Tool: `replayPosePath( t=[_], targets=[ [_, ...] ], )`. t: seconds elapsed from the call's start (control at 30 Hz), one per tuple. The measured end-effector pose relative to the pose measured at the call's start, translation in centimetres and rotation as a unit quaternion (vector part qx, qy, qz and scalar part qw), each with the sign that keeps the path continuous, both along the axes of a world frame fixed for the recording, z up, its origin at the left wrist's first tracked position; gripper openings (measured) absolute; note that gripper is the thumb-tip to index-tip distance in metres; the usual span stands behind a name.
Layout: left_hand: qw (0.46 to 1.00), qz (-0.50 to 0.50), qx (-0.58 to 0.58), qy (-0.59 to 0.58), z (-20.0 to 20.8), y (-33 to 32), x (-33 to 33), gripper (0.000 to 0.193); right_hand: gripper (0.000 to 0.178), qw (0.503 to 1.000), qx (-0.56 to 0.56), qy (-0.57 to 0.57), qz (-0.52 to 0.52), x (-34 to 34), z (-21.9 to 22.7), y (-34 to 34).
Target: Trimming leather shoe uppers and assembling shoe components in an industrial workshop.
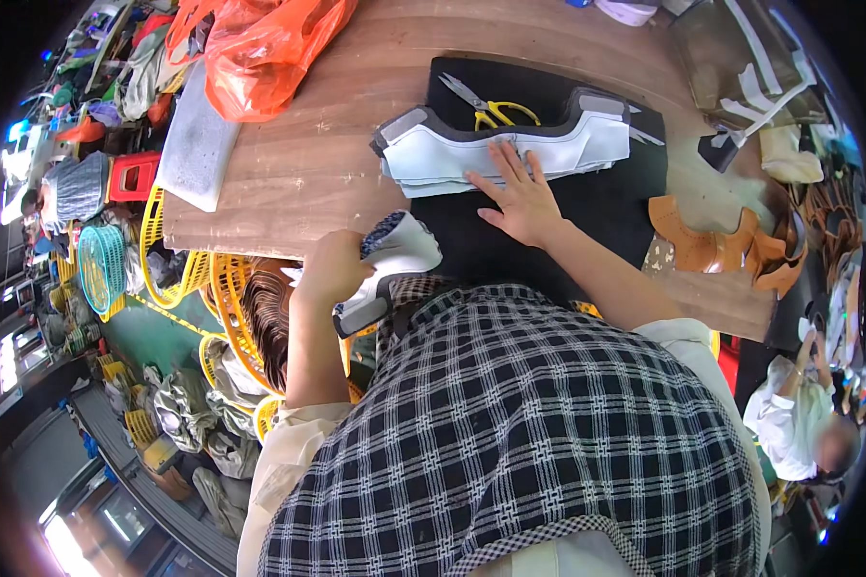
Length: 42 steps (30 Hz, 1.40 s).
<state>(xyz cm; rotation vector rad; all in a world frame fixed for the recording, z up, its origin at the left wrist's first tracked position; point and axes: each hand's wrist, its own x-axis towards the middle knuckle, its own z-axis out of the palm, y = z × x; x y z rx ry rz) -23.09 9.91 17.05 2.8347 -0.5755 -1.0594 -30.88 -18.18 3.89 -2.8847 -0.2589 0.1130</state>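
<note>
My left hand (pixel 329 271) is closed on a curled white shoe upper piece (pixel 406 248) with a dark lining edge and a grey strip. It hangs at the table's near edge, by my apron. My right hand (pixel 522 204) lies with fingers spread on a stack of white shoe upper pieces (pixel 582 149). These are trimmed in dark grey, with grey pads at their ends. Just behind the stack, yellow-handled scissors (pixel 492 112) rest on a black mat (pixel 635 212), their blades pointing away to the left.
A red plastic bag (pixel 274 62) and a grey slab (pixel 197 144) occupy the table's left side. Brown leather pieces (pixel 707 236) lie at the right. Below the left edge stand yellow baskets (pixel 226 288), one holding brown pieces. Another person (pixel 789 418) sits at far right.
</note>
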Motion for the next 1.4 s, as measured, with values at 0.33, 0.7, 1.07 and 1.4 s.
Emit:
replayPosePath(
  t=[0.33, 0.7, 1.07, 1.4],
  targets=[
    [0.998, -0.040, -0.053, -0.012, -0.7, -0.4, -1.0, 0.033, 0.060, 0.999, -0.018, 0.030, -0.006, 0.1, 0.7, 0.3],
    [0.998, -0.008, -0.057, -0.020, -1.2, 1.5, -1.3, 0.030, 0.060, 0.999, -0.033, 0.029, -0.009, 0.2, 0.6, 0.6],
    [0.995, 0.032, -0.088, -0.020, -1.1, 2.6, -1.9, 0.028, 0.061, 1.000, -0.022, -0.009, -0.001, 0.2, 0.7, 0.9],
    [0.565, 0.535, -0.626, 0.052, -1.0, 5.3, 2.1, 0.036, 0.063, 0.999, -0.029, -0.025, 0.004, 0.3, 0.5, 1.0]
  ],
)
